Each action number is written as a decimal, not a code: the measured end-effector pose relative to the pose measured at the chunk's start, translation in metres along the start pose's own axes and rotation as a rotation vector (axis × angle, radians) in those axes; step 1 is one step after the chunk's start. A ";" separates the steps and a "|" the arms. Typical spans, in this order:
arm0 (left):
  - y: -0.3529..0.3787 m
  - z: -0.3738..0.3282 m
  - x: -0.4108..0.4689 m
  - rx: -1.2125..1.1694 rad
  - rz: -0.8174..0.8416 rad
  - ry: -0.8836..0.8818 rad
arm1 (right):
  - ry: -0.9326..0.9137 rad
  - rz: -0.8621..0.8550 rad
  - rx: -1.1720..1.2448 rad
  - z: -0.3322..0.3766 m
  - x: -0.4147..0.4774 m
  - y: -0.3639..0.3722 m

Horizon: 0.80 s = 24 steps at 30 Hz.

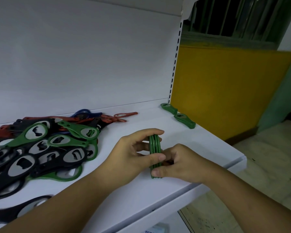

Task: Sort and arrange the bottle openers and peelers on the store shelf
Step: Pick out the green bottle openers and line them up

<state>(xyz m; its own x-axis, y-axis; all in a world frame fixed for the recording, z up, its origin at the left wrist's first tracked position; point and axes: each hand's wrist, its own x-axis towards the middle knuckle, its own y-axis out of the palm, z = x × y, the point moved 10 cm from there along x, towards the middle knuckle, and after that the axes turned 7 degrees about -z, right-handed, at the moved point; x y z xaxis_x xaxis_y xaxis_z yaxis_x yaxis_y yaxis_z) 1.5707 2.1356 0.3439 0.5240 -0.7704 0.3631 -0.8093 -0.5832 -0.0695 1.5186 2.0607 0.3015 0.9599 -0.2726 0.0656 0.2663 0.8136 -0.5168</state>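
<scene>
A small stack of green bottle openers (155, 146) stood on its edge on the white shelf (141, 195), close to the front edge and toward the right end, with its lower end seeming to touch the surface. Both hands were clamped on this stack. The left hand (129, 158) came from the left side, with its fingers curled over the top of the stack and its thumb laid across the middle. The right hand (180, 163) held from the right side; its thumb pressed on the lower part, and its other fingers were bent behind the stack and mostly hidden. Both forearms reached in from the bottom of the view.

Along the left part of the shelf lay a loose pile of openers (40, 148) in black, green, red and blue, overlapping each other, and a red opener (126, 114) lay at the far edge of this pile, near the back wall. At the back right corner two short stacks of green openers lay flat, one stack (169, 108) almost at the corner and the other stack (185, 121) just beside it, nearer to the right edge.

Under the front edge of the shelf a label (155, 230) was partly visible, but its writing was too blurred to read
</scene>
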 end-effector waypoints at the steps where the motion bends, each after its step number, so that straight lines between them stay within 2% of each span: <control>1: -0.002 0.000 0.001 -0.026 -0.019 -0.004 | 0.000 -0.001 -0.010 0.000 0.000 -0.001; 9: -0.009 -0.001 0.002 -0.158 -0.098 -0.010 | 0.051 -0.059 0.100 0.002 -0.002 -0.010; 24: -0.002 -0.005 -0.004 -0.166 -0.056 0.055 | 0.081 -0.185 -0.008 0.027 -0.021 -0.030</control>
<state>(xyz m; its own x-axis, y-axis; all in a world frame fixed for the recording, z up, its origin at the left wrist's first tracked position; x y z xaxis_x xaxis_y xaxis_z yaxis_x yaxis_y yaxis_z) 1.5689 2.1415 0.3473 0.5578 -0.7203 0.4123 -0.8144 -0.5708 0.1047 1.4932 2.0556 0.3393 0.8843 -0.4578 0.0920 0.4368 0.7414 -0.5094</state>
